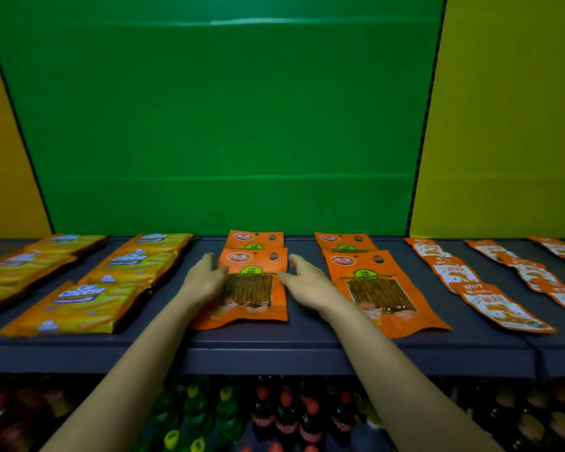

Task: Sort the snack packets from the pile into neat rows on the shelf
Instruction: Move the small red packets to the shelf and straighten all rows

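- Green back panel [222, 125] rises behind a dark grey shelf [307, 340]; yellow panels [509, 119] flank it at both sides.
- Lower tier below the shelf's front edge: bottles [284, 415] with red, yellow and green caps, blurred; count cannot be told.
- Left end of the shelf: yellow-orange snack packets [79, 308] lie in two rows running from front edge to back edge. Blue-and-white lettering is visible but not legible. About four packets show in the inner row; the outer row is cut off by the frame.
- Centre of the shelf: orange packet [252, 288] with a clear window showing brown strips, a red oval logo and a green round badge; the text is too small to read. It overlaps a second packet of the same kind [255, 239] lying against the back edge.
- Right of centre: a matching row of two window packets [382, 288], front one overlapping the rear one.
- Right end: orange-and-white packets [503, 308] in three slanted rows; the nearest row holds three, the others are cut off.
- Left hand [206, 275]: fingers extended and together, lying on the left edge of the centre front packet.
- Right hand [307, 278]: fingers extended, slightly spread, at the packet's right edge; contact cannot be confirmed.
- Open shelf surface: bare strips between each row and along the front edge.
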Tool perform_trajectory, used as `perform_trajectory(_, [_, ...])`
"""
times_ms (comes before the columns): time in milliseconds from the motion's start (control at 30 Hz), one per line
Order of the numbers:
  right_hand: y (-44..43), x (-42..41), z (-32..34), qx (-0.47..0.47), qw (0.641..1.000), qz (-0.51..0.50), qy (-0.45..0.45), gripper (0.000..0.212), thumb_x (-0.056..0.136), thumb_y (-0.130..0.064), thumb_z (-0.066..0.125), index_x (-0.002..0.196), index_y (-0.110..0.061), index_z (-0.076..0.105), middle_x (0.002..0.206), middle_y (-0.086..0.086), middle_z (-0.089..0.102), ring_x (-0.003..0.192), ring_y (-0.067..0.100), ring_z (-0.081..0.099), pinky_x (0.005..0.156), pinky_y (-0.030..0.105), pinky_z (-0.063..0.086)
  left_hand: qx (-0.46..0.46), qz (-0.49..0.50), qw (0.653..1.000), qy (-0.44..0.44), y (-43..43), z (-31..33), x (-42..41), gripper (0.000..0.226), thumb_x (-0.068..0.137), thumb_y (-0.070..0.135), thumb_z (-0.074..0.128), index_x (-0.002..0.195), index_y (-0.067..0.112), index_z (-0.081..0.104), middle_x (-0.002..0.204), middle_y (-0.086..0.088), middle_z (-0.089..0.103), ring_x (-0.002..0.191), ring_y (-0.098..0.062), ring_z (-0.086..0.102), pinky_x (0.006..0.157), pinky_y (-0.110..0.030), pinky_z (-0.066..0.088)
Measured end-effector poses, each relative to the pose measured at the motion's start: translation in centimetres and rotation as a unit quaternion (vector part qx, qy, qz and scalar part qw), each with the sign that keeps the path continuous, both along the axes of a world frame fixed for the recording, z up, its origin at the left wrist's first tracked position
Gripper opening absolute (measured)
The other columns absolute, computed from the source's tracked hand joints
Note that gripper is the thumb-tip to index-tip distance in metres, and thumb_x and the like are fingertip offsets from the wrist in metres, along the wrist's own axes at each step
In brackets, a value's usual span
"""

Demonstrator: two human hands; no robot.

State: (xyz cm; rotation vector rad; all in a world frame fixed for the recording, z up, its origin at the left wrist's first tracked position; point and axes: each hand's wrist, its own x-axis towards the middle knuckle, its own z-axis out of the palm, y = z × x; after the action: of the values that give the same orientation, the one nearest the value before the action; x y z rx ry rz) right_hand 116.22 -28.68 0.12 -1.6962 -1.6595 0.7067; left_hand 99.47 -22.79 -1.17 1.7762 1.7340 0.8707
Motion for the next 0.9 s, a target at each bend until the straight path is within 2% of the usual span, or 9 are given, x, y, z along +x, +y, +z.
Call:
perform_trajectory(67, [0.6,-1.1,-1.1,-0.004,0.999,-0.024,-0.020,0.039,0.097,-0.027,0.042,0.134,-0.015,0.043,0.138,0.007,0.050,0.129,0.029,0.044,0.108,0.044,0.036,0.005,-0.021,0.999,0.030,0.2,-0.8,-0.4,0.048,0.095,0.021,0.043,0.139,0.005,0.034,0.144,-0.019,0.041,0.130,-0.032,0.042,0.106,-0.038,0.034])
perform_trajectory(200, [0.9,-1.8,-2.0,0.002,0.991,-0.068,-0.115,0.051,0.098,-0.030,0.039,0.146,-0.015,0.030,0.150,0.005,0.036,0.139,0.025,0.030,0.113,0.040,0.027,0.025,-0.055,0.997,0.053,0.4,-1.4,-0.6,0.041,0.096,0.021,0.042,0.133,0.005,0.042,0.140,-0.016,0.046,0.129,-0.030,0.043,0.106,-0.039,0.035])
perform_trajectory(667, [0.2,-1.3,-2.4,0.004,0.984,-0.090,-0.151,0.050,0.099,-0.032,0.036,0.147,-0.019,0.028,0.152,0.001,0.032,0.140,0.020,0.027,0.112,0.040,0.028,0.011,-0.092,0.990,0.102,0.4,-1.5,-0.9,0.054,0.096,0.033,0.042,0.145,0.018,0.026,0.149,-0.006,0.037,0.135,-0.025,0.037,0.109,-0.039,0.033])
perform_trajectory(800, [0.3,-1.3,-2.5,0.008,0.986,-0.082,-0.144,0.050,0.099,-0.030,0.036,0.147,-0.017,0.027,0.153,0.003,0.031,0.141,0.021,0.025,0.114,0.040,0.025,0.016,-0.089,0.991,0.098,0.2,-1.6,-0.8,0.054,0.096,0.029,0.042,0.146,0.014,0.025,0.152,-0.007,0.032,0.139,-0.024,0.031,0.113,-0.039,0.029])
perform_trajectory(900, [0.5,-1.4,-2.2,0.028,0.989,-0.078,-0.124,0.050,0.099,-0.026,0.037,0.147,-0.015,0.027,0.156,0.005,0.022,0.145,0.023,0.017,0.116,0.038,0.017,0.048,-0.091,0.993,0.054,-0.3,-1.2,-0.9,0.052,0.094,0.019,0.046,0.143,0.009,0.031,0.152,-0.011,0.031,0.141,-0.024,0.028,0.116,-0.038,0.025])
